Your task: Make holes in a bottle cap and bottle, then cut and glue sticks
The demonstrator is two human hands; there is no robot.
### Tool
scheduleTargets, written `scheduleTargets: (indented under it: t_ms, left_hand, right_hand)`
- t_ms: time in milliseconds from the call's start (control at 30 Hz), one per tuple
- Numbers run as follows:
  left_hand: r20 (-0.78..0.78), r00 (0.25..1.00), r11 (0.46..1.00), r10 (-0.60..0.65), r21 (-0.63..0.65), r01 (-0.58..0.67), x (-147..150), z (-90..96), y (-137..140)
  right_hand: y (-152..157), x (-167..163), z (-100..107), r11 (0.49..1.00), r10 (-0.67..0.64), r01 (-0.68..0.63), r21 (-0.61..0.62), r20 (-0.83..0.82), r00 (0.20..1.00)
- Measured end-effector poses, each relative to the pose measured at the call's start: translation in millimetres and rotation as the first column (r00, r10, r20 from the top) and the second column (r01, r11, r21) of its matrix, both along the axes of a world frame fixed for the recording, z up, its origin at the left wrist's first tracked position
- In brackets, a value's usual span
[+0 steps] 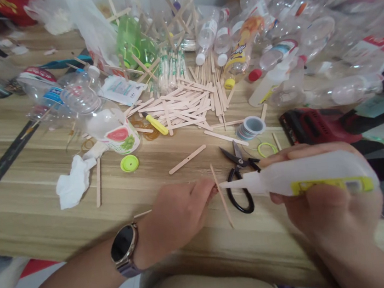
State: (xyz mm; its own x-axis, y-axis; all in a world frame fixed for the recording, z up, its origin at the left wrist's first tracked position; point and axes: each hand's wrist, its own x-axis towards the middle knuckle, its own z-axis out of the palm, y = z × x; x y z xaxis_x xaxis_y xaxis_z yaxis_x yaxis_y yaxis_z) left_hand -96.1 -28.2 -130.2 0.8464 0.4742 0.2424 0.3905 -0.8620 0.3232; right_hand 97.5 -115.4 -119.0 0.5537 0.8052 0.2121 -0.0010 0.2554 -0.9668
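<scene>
My left hand (181, 207), with a watch on its wrist, is closed and pinches a thin wooden craft stick (223, 200) by its middle. The stick stands nearly on edge above the table. In my right hand (327, 207) lies a white glue bottle (320, 173) with a yellow label, tipped sideways. Its narrow nozzle points left and meets, or nearly meets, the stick at my left fingertips. Black-handled scissors (238, 164) lie just behind the nozzle. Another craft stick (187, 159), with a small dark hole or spot, rests flat beyond my left hand.
Behind the hands spreads a pile of craft sticks (184, 105) with a yellow-handled tool (156, 123). Plastic bottles (281, 46) crowd the back right. A red power tool (321, 124) lies at right, a small cup (250, 127) nearby. A green cap (129, 163) and crumpled tissue (74, 181) lie left.
</scene>
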Motion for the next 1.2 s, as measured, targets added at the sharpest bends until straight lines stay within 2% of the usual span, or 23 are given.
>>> scheduleTargets:
  t_ms: [67, 167, 267, 333, 467, 567, 667, 867, 1100, 1200]
  left_hand:
    - [-0.077, 0.997, 1.0, 0.003, 0.027, -0.001, 1.7, -0.8, 1.1]
    - [-0.178, 0.984, 0.998, -0.01, 0.055, 0.021, 5.5, -5.1, 3.0]
    - [-0.204, 0.978, 0.997, -0.041, 0.059, 0.054, 8.7, -10.1, 5.7]
    - [-0.195, 0.981, 0.997, -0.017, 0.068, 0.031, 9.4, -11.8, 8.0]
    - [-0.008, 0.997, 0.993, 0.081, 0.092, -0.08, 7.2, -10.3, 12.2]
    - [0.18, 0.981, 0.992, 0.067, 0.094, -0.085, 4.4, -8.0, 12.9]
    - [0.293, 0.955, 0.99, 0.052, 0.109, -0.087, 3.2, -5.8, 11.7]
    - [0.297, 0.954, 0.988, 0.042, 0.127, -0.083, 4.6, -3.8, 10.9]
    - [0.384, 0.921, 0.992, 0.07, 0.071, -0.105, 8.8, -5.5, 7.3]
    - [0.358, 0.929, 0.995, 0.092, -0.059, -0.076, 9.2, 0.2, 7.6]
  right_hand:
    - [8.0, 1.0, 7.0, 1.0, -0.012, 0.011, -0.009, -0.087, 0.996]
    - [19.9, 4.4, 12.2, 0.991, -0.032, -0.011, -0.136, -0.307, 0.951]
    - [26.7, 6.4, 8.7, 0.966, -0.049, -0.081, -0.247, -0.477, 0.878]
    - [27.6, 5.9, 3.8, 0.957, -0.075, -0.092, -0.275, -0.542, 0.837]
    - [24.8, 2.4, -4.0, 0.957, -0.06, -0.108, -0.271, -0.546, 0.836]
    - [23.0, -1.6, -6.5, 0.951, -0.003, -0.161, -0.265, -0.527, 0.85]
    - [22.9, -5.9, -8.9, 0.942, 0.043, -0.209, -0.264, -0.52, 0.853]
    - [22.7, -9.3, -15.6, 0.935, 0.038, -0.211, -0.286, -0.509, 0.86]
    - [25.2, -8.7, -11.6, 0.939, -0.064, -0.146, -0.31, -0.576, 0.815]
    - [27.4, -8.6, -9.6, 0.935, -0.102, -0.129, -0.33, -0.598, 0.795]
